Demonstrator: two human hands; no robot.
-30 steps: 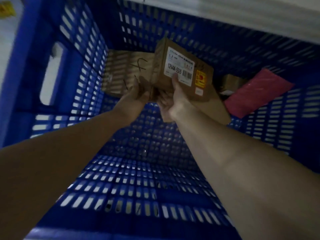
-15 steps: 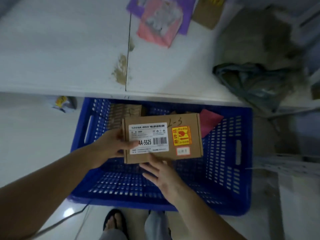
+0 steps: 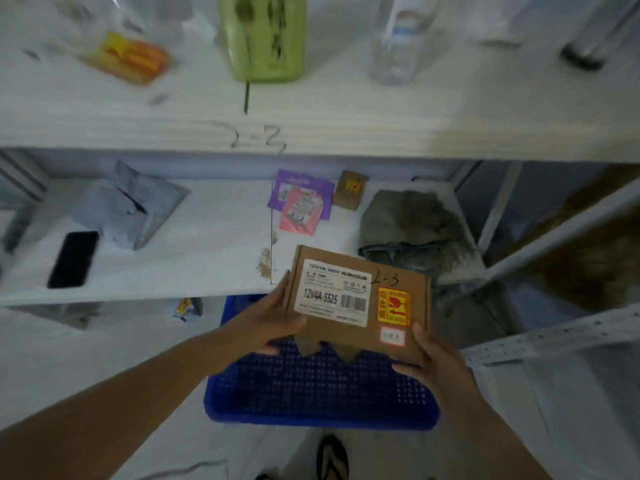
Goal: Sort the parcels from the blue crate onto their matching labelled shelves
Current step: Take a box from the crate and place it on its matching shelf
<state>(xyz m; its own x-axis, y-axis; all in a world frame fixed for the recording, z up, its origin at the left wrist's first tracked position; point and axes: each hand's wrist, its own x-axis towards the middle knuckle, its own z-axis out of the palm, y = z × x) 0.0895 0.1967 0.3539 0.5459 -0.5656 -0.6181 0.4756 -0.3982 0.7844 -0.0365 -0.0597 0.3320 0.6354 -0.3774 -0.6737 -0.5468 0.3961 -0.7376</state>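
Cardboard parcel [image 3: 358,299] flat, label up, long axis L-R; left hand [image 3: 266,323], right hand [image 3: 433,355] grip ends.

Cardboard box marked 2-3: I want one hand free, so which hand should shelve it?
Probably left: the left hand grips the cardboard box by its left edge, nearer the shelf edge marked 2-3; the right hand holds its near right corner, farther off.

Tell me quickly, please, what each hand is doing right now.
Left hand: holding the cardboard box's left edge.
Right hand: holding its right corner.
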